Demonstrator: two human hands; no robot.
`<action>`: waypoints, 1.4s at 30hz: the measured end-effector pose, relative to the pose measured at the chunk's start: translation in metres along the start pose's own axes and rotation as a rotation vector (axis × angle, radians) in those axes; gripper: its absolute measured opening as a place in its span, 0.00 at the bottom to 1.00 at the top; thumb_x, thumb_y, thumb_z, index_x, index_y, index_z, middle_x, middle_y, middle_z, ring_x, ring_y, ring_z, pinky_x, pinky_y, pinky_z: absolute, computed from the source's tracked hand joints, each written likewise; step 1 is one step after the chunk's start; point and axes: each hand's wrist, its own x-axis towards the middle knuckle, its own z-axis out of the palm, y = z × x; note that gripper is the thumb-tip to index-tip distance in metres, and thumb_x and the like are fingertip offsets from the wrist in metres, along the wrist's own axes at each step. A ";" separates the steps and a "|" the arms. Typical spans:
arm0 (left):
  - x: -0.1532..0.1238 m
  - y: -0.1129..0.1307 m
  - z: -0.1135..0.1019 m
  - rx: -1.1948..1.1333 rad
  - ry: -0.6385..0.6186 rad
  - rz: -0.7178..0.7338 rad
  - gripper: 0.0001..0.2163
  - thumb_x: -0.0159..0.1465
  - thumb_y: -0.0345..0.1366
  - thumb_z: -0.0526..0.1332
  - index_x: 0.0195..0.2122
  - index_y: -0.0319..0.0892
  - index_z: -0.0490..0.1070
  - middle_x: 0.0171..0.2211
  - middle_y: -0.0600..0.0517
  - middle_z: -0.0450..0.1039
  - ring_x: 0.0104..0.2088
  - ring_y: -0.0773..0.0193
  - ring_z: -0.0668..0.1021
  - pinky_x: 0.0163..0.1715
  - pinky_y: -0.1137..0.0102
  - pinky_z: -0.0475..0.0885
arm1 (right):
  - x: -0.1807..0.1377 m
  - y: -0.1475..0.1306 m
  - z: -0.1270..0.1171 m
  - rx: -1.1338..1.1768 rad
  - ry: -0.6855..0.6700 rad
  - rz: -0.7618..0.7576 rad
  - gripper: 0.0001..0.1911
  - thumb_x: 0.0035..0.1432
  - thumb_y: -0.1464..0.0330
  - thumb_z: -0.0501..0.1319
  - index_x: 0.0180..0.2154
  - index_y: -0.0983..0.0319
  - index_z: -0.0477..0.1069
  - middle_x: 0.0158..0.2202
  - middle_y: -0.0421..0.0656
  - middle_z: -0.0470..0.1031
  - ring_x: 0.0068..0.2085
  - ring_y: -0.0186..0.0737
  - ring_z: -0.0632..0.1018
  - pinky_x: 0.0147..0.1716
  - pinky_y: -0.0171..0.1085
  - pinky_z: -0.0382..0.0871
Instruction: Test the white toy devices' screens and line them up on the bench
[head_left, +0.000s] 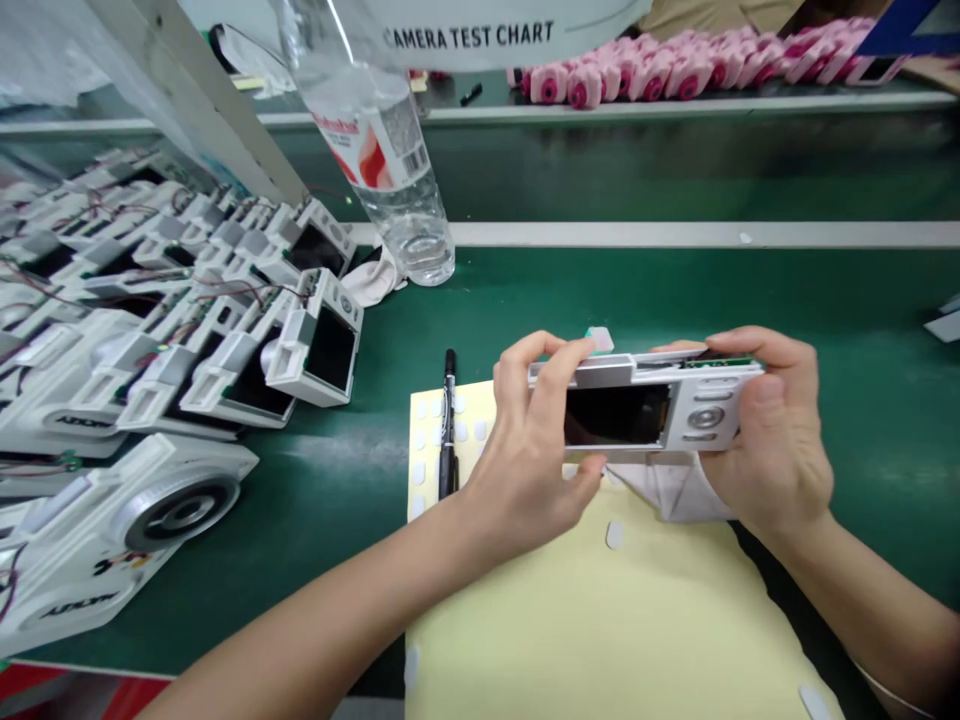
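Observation:
A white compact camera body (652, 405) with a dark rear screen is held level above a pale yellow sheet (600, 620). My left hand (536, 450) grips its left end, thumb under the screen and fingers over the top edge. My right hand (772, 440) wraps its right end beside the round button pad. Both hands are closed on the camera. A small pale tab (600, 340) sticks up just behind the camera's top. A greyish cloth or bag (675, 490) lies under the camera on the sheet.
Several white camera bodies (172, 330) with loose wires are stacked at the left on the green bench (862, 400). A clear water bottle (390, 160) stands behind them. A black marker (448, 420) lies on the sheet's left edge among small white stickers. Pink cameras (675, 70) line the far shelf.

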 end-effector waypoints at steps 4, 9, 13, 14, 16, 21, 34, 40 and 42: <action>0.000 -0.010 0.004 0.109 0.085 0.100 0.29 0.48 0.27 0.58 0.51 0.39 0.50 0.46 0.44 0.53 0.49 0.55 0.61 0.46 0.60 0.63 | 0.004 0.006 -0.006 -0.105 -0.107 -0.135 0.12 0.62 0.63 0.47 0.45 0.56 0.63 0.44 0.45 0.69 0.47 0.43 0.70 0.46 0.49 0.63; 0.004 -0.017 0.003 0.141 0.134 0.202 0.29 0.48 0.28 0.58 0.51 0.38 0.50 0.45 0.43 0.54 0.47 0.56 0.63 0.43 0.62 0.66 | 0.008 0.008 -0.010 -0.257 -0.181 -0.248 0.13 0.63 0.65 0.45 0.47 0.55 0.62 0.45 0.42 0.69 0.48 0.39 0.70 0.48 0.43 0.63; 0.005 -0.019 0.001 0.147 0.157 0.261 0.30 0.48 0.29 0.58 0.52 0.38 0.50 0.45 0.43 0.55 0.46 0.56 0.63 0.42 0.62 0.67 | 0.008 0.006 -0.012 -0.232 -0.194 -0.074 0.14 0.62 0.61 0.45 0.45 0.54 0.63 0.45 0.42 0.67 0.40 0.38 0.74 0.34 0.38 0.73; 0.005 -0.020 0.000 0.149 0.158 0.271 0.30 0.48 0.30 0.58 0.53 0.37 0.49 0.45 0.42 0.55 0.46 0.56 0.63 0.43 0.61 0.67 | 0.008 0.005 -0.012 -0.186 -0.196 0.001 0.14 0.62 0.59 0.45 0.44 0.54 0.63 0.44 0.42 0.67 0.36 0.37 0.75 0.26 0.35 0.73; 0.004 -0.020 0.000 0.148 0.157 0.283 0.32 0.48 0.31 0.59 0.54 0.37 0.48 0.45 0.42 0.56 0.47 0.55 0.63 0.44 0.60 0.66 | 0.008 0.003 -0.012 -0.089 -0.207 0.136 0.16 0.60 0.56 0.46 0.44 0.55 0.63 0.38 0.42 0.68 0.25 0.34 0.75 0.14 0.31 0.70; 0.001 -0.020 0.001 0.133 0.160 0.269 0.34 0.47 0.33 0.60 0.55 0.37 0.47 0.47 0.41 0.57 0.49 0.53 0.63 0.46 0.58 0.66 | 0.011 -0.001 -0.008 -0.004 -0.183 0.262 0.22 0.57 0.49 0.45 0.40 0.58 0.61 0.21 0.37 0.67 0.12 0.29 0.67 0.07 0.28 0.61; 0.000 -0.016 0.002 0.134 0.196 0.258 0.33 0.47 0.34 0.62 0.53 0.35 0.51 0.45 0.40 0.60 0.48 0.53 0.65 0.44 0.60 0.68 | 0.014 -0.004 -0.005 0.072 -0.138 0.337 0.25 0.54 0.46 0.46 0.37 0.61 0.61 0.15 0.34 0.64 0.10 0.28 0.63 0.05 0.26 0.57; -0.001 -0.014 0.000 0.140 0.228 0.281 0.32 0.47 0.36 0.63 0.53 0.35 0.52 0.44 0.41 0.61 0.46 0.53 0.66 0.42 0.60 0.69 | 0.015 0.001 -0.005 0.128 -0.144 0.355 0.25 0.55 0.46 0.44 0.37 0.60 0.62 0.15 0.35 0.65 0.10 0.27 0.63 0.05 0.26 0.57; -0.001 -0.014 0.000 0.153 0.221 0.265 0.31 0.48 0.37 0.63 0.52 0.36 0.53 0.44 0.41 0.61 0.46 0.53 0.67 0.42 0.60 0.69 | 0.015 0.002 -0.006 0.142 -0.151 0.353 0.25 0.55 0.46 0.44 0.38 0.60 0.61 0.15 0.35 0.65 0.10 0.27 0.63 0.05 0.26 0.57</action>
